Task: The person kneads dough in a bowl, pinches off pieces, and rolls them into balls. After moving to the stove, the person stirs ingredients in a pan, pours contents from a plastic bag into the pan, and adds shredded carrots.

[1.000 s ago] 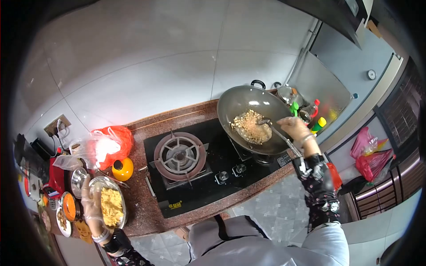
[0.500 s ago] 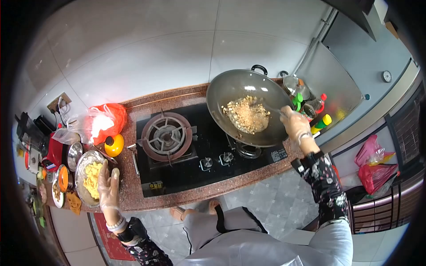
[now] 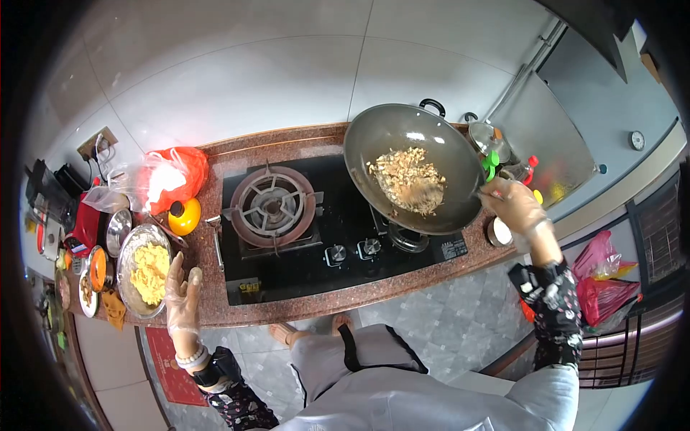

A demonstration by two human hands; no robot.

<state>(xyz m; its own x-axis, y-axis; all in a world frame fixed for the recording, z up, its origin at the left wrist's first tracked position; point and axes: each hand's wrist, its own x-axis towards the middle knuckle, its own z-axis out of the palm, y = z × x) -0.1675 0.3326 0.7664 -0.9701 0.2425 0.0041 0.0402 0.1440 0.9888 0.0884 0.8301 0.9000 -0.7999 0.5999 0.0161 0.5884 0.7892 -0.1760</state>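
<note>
A grey wok (image 3: 370, 133) sits on the right burner, tilted, with chopped brown and pale food (image 3: 406, 176) spread across its bottom. My right hand (image 3: 514, 205), in a clear glove, is closed at the wok's right rim around the handle of a spatula (image 3: 463, 190). The spatula's blade is blurred among the food. My left hand (image 3: 185, 298), also gloved, hovers with fingers apart at the right side of a metal bowl (image 3: 128, 248). Yellow food like scrambled egg (image 3: 149, 271) lies in that bowl. Nothing is in my left hand.
The left burner (image 3: 273, 208) holds no pan. An orange-red plastic bag (image 3: 190, 172), a yellow-orange round lid (image 3: 185, 217) and several dishes crowd the left counter. Behind the wok's right side stand a lidded pot (image 3: 489, 140) and bottles. A small metal cup (image 3: 499, 231) stands by the right edge.
My right hand has moved right and slightly back with the spatula, and the food in the wok has shifted and spread. My left hand stays open beside the bowl. The view has shifted a little.
</note>
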